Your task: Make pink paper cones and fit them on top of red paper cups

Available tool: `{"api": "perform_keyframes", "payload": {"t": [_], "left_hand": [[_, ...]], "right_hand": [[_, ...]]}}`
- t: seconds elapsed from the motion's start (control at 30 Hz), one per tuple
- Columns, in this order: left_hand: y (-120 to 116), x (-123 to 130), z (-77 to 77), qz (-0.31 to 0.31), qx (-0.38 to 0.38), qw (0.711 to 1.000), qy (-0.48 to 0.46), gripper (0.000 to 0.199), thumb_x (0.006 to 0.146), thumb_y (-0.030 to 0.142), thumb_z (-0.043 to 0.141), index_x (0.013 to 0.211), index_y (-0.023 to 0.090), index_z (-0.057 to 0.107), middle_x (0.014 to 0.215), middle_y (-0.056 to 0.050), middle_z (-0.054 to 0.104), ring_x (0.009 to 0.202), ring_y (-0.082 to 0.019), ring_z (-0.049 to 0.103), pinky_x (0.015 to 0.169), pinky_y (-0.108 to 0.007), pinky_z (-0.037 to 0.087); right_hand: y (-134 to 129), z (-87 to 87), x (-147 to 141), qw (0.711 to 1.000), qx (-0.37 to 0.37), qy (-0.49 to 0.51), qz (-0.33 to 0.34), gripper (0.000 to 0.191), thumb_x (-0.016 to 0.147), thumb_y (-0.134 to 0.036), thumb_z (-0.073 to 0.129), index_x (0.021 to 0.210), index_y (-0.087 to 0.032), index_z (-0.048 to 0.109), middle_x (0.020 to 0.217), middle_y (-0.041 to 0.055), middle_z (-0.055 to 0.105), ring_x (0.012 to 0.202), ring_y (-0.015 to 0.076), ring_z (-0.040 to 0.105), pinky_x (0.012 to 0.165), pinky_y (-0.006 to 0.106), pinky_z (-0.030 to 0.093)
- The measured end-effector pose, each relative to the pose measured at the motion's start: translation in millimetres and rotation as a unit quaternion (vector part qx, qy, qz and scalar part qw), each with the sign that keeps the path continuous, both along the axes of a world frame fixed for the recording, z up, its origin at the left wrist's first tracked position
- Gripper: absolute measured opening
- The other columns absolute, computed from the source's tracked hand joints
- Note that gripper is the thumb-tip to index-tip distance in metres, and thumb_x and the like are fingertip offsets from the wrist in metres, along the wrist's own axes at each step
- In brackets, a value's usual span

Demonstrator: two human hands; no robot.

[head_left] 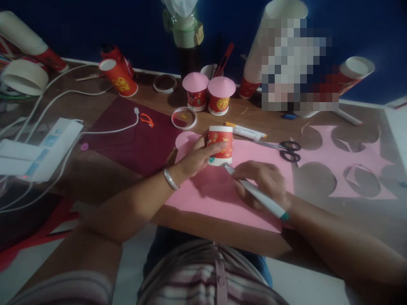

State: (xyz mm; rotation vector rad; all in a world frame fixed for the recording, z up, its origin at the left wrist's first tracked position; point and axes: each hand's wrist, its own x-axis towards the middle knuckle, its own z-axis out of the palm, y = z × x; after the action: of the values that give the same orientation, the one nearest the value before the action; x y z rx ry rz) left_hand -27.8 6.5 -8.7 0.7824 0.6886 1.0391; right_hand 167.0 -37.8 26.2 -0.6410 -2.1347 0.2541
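My left hand (pixel 203 154) is wrapped round a red and white paper cup (pixel 225 137), thumb across its front. Gold prints and a small green mark show on the cup. In my right hand (pixel 262 182) is a white-barrelled marker (pixel 265 201) with a green end, held like a pen. Its tip lies close to the cup's lower edge; whether they touch I cannot tell. Under both hands lies a pink paper sheet (pixel 203 203). A pink paper disc (pixel 183 140) rests by my left hand.
Behind stand two red cups topped with pink paper cones (pixel 195 80). Near them lie tape rolls (pixel 184 118), an orange-ended marker (pixel 246 132) and scissors (pixel 288 151). Cut pink paper (pixel 346 159) is at right. A white power strip (pixel 52 148) with cables sits left; stacked cups (pixel 254 55) lean behind.
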Motion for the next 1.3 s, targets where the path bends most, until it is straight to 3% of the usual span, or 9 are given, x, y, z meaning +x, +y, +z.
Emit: {"api": "perform_keyframes", "payload": {"t": [0.13,0.53,1.3], "left_hand": [[-0.5,-1.0,0.7,-0.013,0.001,1.000,-0.005,0.048,0.079,0.037,0.087,0.116,0.018,0.063,0.109,-0.009,0.076,0.100,-0.023,0.074,0.089,-0.037,0.055],[-1.3,-1.4,3.3,-0.025,0.006,1.000,0.002,0.052,0.079,0.039,0.086,0.120,0.018,0.062,0.112,-0.011,0.077,0.104,-0.028,0.076,0.091,-0.041,0.058],[-1.1,-1.8,2.5,-0.026,0.019,0.999,0.011,0.049,0.081,0.040,0.084,0.119,0.018,0.062,0.113,-0.012,0.077,0.105,-0.028,0.076,0.095,-0.042,0.057]], "right_hand": [[0.3,-1.5,-2.6,0.997,0.073,-0.012,0.005,0.018,0.088,-0.005,0.068,0.099,-0.018,0.062,0.073,0.0025,0.074,0.061,0.0161,0.071,0.056,0.028,0.057],[3.3,-4.7,-3.5,0.997,0.072,-0.004,-0.028,0.020,0.090,-0.007,0.069,0.096,-0.025,0.062,0.071,-0.0022,0.073,0.058,0.0149,0.070,0.053,0.026,0.057],[3.5,-6.1,-2.1,0.998,0.049,-0.008,-0.029,0.020,0.089,-0.007,0.069,0.099,-0.023,0.064,0.075,-0.0005,0.074,0.062,0.0160,0.072,0.055,0.027,0.057]]}}
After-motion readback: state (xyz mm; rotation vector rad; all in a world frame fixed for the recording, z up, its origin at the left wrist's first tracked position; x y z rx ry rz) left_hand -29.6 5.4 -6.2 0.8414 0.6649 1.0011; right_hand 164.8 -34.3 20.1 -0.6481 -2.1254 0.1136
